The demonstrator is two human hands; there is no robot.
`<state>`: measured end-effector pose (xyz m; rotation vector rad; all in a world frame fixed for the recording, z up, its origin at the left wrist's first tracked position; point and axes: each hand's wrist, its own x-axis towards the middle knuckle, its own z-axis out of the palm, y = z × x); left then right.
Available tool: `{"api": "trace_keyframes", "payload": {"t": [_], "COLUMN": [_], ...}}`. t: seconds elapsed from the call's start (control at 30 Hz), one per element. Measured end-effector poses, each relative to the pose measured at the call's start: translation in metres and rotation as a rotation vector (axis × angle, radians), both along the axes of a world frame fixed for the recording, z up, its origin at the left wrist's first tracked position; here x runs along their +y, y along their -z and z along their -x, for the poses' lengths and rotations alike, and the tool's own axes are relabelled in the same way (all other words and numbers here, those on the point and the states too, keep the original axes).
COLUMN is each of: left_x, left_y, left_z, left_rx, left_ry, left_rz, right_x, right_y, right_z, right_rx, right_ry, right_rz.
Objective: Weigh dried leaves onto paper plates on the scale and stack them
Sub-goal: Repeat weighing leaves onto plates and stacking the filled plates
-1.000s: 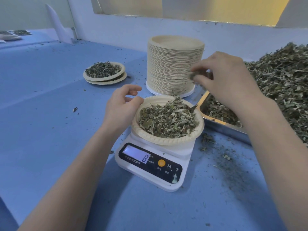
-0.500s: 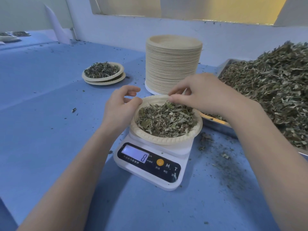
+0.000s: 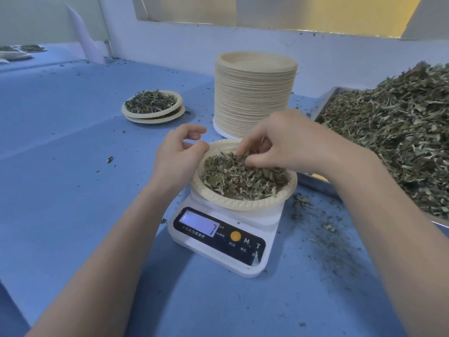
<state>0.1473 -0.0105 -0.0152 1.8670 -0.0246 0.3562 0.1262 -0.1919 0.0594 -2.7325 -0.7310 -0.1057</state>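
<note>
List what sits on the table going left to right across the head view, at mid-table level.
Filled plates → left hand → stack of empty plates → right hand → tray of loose leaves.

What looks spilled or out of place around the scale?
Dried leaf crumbs lie scattered on the blue table right of the white digital scale, between it and the metal tray of loose leaves. A few stray flakes lie on its left. Nothing else stands out.
</note>
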Motion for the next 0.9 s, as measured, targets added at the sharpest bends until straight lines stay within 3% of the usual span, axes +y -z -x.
{"api": "trace_keyframes", "payload": {"t": [0.13, 0.3, 0.5, 0.67, 0.77, 0.9], "left_x": [0.001, 0.001, 0.0, 0.0, -0.006, -0.013], "left_y": [0.002, 0.002, 0.001, -0.003, -0.002, -0.002], "left_z": [-0.001, -0.002, -0.001, -0.001, 0.001, 0.003], "left_rx": [-0.016, -0.018, -0.007, 0.151, 0.238, 0.227], "left_ry": [-0.005, -0.012, -0.014, 0.114, 0.207, 0.164], "left_rz": [-0.011, -0.013, -0.017, 0.057, 0.05, 0.076], "right_x": [-0.005, -0.008, -0.014, -0.031, -0.033, -0.036], "right_y": [-0.007, -0.011, -0.011, -0.008, 0.001, 0.007], "right_z": [0.001, 0.001, 0.001, 0.0, -0.004, -0.007], "right_rx": [-0.099, -0.128, 0.109, 0.459, 0.556, 0.489], "right_ry": [0.043, 0.036, 0.011, 0.085, 0.072, 0.044], "right_rz": [-0.135, -0.158, 0.011, 0.312, 0.293, 0.184]}}
